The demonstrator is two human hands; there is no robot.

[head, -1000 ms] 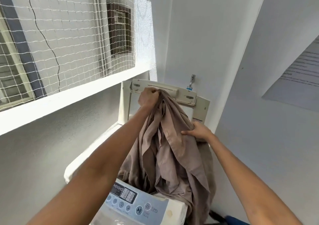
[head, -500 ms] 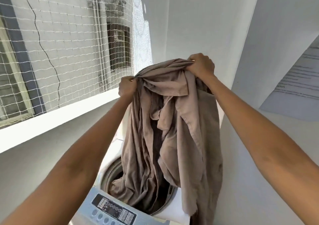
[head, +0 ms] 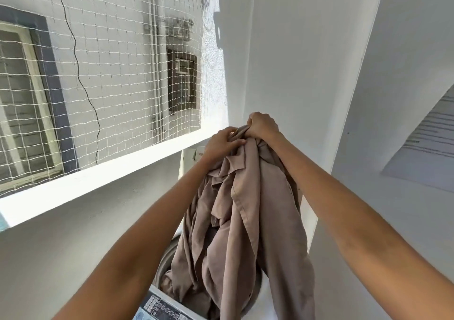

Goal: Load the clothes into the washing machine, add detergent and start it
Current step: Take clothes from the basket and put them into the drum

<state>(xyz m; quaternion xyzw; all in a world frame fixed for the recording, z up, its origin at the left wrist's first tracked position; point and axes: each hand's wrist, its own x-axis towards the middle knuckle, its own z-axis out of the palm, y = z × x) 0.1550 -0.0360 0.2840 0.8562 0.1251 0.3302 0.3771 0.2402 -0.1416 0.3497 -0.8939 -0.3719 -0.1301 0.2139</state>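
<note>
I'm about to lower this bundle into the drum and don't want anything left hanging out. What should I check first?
1. Grip: left hand and right hand both clench the top of the taupe-brown crumpled cloth: ok.
2. Drum open: the round metal tub opening is uncovered: ok.
3. Cloth over the tub: the lower left folds hang into the opening: ok.
4. Stray part: one long hanging section falls to the right, outside the rim: not ok.
5. Grey control panel free of cloth: ok.
6. Room left in the tub: cannot tell, cloth hides it.
</note>
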